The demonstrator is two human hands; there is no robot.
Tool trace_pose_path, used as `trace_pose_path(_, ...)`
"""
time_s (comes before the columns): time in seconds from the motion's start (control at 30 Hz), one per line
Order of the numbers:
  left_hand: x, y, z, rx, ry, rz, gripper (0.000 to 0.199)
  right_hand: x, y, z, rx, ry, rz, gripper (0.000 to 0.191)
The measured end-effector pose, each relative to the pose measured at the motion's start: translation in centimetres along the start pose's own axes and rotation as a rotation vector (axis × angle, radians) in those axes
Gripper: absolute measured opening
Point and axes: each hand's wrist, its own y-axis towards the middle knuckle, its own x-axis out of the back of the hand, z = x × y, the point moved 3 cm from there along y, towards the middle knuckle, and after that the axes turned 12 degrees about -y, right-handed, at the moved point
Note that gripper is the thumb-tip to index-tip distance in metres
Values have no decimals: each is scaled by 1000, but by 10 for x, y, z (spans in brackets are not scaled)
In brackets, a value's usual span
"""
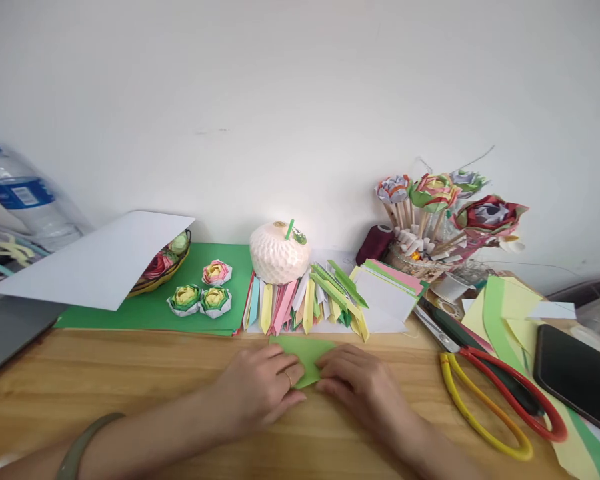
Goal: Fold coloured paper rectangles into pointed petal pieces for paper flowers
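Note:
A piece of light green paper (304, 349) lies on the wooden table between my hands, its near edge slanting as if folded. My left hand (265, 383), wearing a ring and a bangle, has its curled fingers pressed onto the paper's left part. On the other side my right hand (363, 383) grips the right corner, thumb and fingers close together. Just beyond the paper lies a row of folded paper strips (307, 303) in green, yellow, pink and white.
Behind the strips stands a white textured ball-shaped ornament (280, 253). Three paper flowers (216, 301) rest on green sheets (105, 320) at left, near a water bottle (27, 200). Scissors (500, 393), a black phone (575, 373) and a basket of paper flowers (415, 257) are at right.

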Motion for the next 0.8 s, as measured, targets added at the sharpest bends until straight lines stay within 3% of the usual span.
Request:
trace_pose_path(0.2, 1, -5, 11, 157, 17, 27, 35, 7, 6, -9, -203, 201, 142, 16)
trace_pose_path(0.37, 5, -5, 11, 204, -87, 14, 64, 6, 9, -9, -228, 169, 112, 24)
trace_pose_path(0.47, 12, -2, 4, 62, -50, -151, 35, 4, 6, -8, -212, 128, 65, 24)
trace_pose_path(0.53, 15, -2, 0, -39, 40, -288, 14, 6, 2, -4, -124, 76, 19, 21)
trace_pose_path(0.6, 15, -4, -1, -81, 101, -362, 12, 12, -3, 3, 85, -41, -50, 16)
trace_pose_path(0.7, 8, -11, -1, -101, 61, -282, 12, 20, -13, 12, 375, -232, -113, 19)
trace_pose_path(0.8, -1, -19, -3, -102, -6, -132, 20, 21, -20, 9, 380, -270, -51, 24)
